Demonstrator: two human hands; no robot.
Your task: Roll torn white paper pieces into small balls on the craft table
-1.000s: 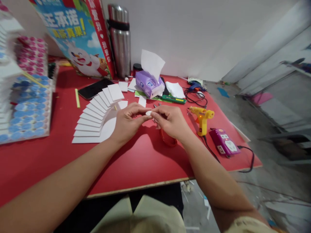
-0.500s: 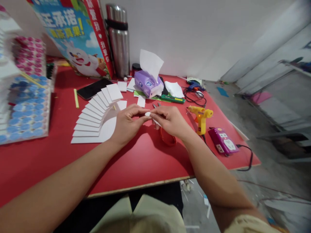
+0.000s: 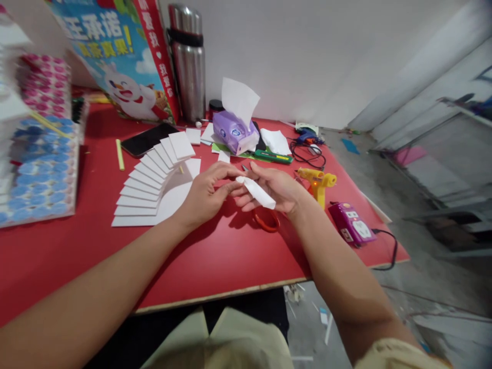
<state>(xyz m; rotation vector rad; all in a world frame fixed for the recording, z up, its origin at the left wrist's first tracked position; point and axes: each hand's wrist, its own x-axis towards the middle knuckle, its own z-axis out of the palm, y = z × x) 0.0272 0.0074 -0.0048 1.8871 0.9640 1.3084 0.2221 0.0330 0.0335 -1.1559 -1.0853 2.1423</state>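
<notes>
A twisted piece of white tissue (image 3: 260, 193) is pinched at its narrow end between the thumb and fingers of my left hand (image 3: 209, 192). My right hand (image 3: 274, 187) is turned palm up, its fingers stretched out beneath the tissue, which lies over them. Under the right hand, the red handle of scissors (image 3: 268, 221) shows on the table, with part of the blades visible past the fingers. Left of my left hand stands a fan of white stair-like panels (image 3: 142, 187), its lower right part covered by that hand.
A yellow glue gun (image 3: 318, 184) and purple power socket (image 3: 352, 224) lie to the right on the red table (image 3: 215, 271). Behind are a tissue pack (image 3: 234, 133), green cutter (image 3: 273, 156), phone (image 3: 148, 139) and steel flask (image 3: 188, 72). Trays of blue and pink pieces (image 3: 46, 169) stand left.
My right hand has let its pinch go and turned palm up, with its fingers spread out. More of the tissue now shows, while my left hand keeps its pinch.
</notes>
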